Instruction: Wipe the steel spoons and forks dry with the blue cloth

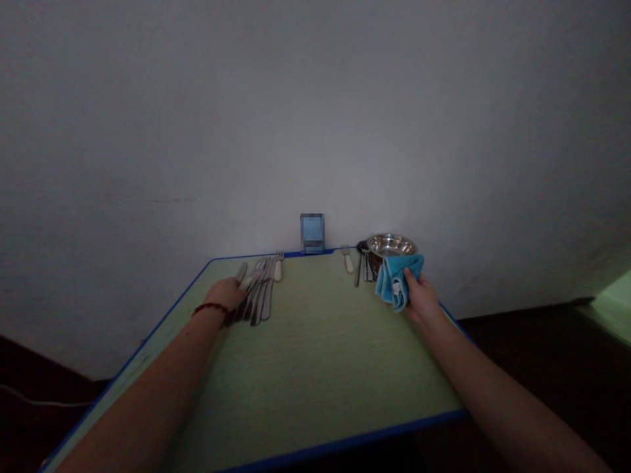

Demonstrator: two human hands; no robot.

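Observation:
My left hand (225, 293), with a red string round the wrist, rests on a row of several metal knives and forks (259, 289) at the far left of the green table (315, 341); its fingers lie over the handles and are partly hidden. My right hand (420, 299) grips a folded blue cloth (397, 279) held up just in front of a steel bowl (392, 246) at the far right. A white-handled fork (348, 259) and a few dark utensils (363, 266) lie left of the bowl.
A small blue rectangular object (312, 233) leans against the pale wall at the table's far edge. The table has a blue rim (345, 443). Dark floor lies on both sides, and a thin white cable (34, 399) runs at the left.

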